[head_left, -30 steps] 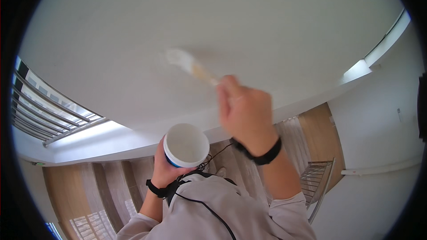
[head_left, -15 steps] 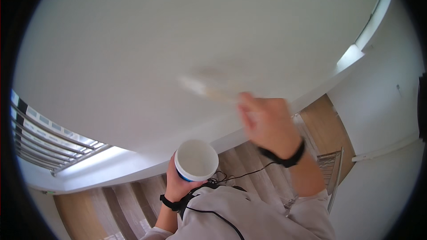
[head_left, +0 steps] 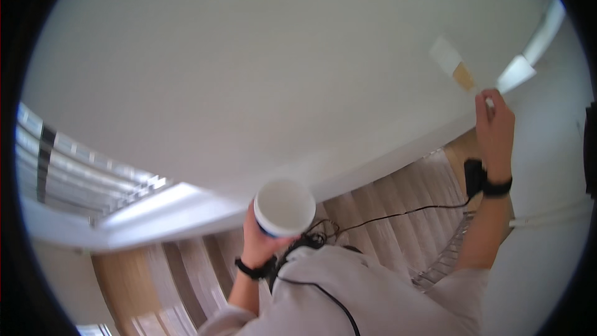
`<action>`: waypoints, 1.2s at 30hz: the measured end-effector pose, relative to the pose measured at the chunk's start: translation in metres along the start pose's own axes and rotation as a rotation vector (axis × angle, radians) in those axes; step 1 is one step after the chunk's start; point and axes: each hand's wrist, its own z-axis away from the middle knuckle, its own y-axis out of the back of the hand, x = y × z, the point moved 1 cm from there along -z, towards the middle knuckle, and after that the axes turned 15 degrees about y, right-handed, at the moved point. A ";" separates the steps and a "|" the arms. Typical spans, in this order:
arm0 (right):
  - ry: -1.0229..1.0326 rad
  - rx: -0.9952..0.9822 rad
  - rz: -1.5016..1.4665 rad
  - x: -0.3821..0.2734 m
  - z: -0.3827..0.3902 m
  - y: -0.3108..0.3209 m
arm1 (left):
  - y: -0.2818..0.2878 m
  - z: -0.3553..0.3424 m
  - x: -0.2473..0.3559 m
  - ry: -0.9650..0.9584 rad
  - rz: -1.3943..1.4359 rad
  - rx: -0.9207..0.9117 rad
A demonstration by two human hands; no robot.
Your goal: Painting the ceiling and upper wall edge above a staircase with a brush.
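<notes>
My left hand [head_left: 255, 241] is wrapped round a white plastic tub [head_left: 272, 229] with a blue band, held in front of my body, its open mouth facing up. The inside looks white; how much it contains I cannot tell. Out to the far right, my right hand [head_left: 497, 126] is closed on the handle of a paintbrush [head_left: 457, 67]. Pale bristles point up and left over the large white wall [head_left: 249, 74], with a tan section below them. The brush is slightly blurred, and whether its bristles touch the wall is unclear.
A window with metal bars [head_left: 106, 174] and a white sill [head_left: 174, 208] lie at the left. Below are wood-look floor boards [head_left: 398, 193] with a black cable [head_left: 416, 211] across them. A wire rack [head_left: 451, 252] stands by my right forearm, near another white wall [head_left: 547, 149].
My right hand has swung the brush from the middle of the wall to the far right and farther up. The tub and my left hand have shifted slightly up and right in view.
</notes>
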 end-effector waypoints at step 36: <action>0.255 -0.339 -1.091 -0.191 0.136 -0.026 | 0.005 0.052 0.049 -0.315 -0.288 0.066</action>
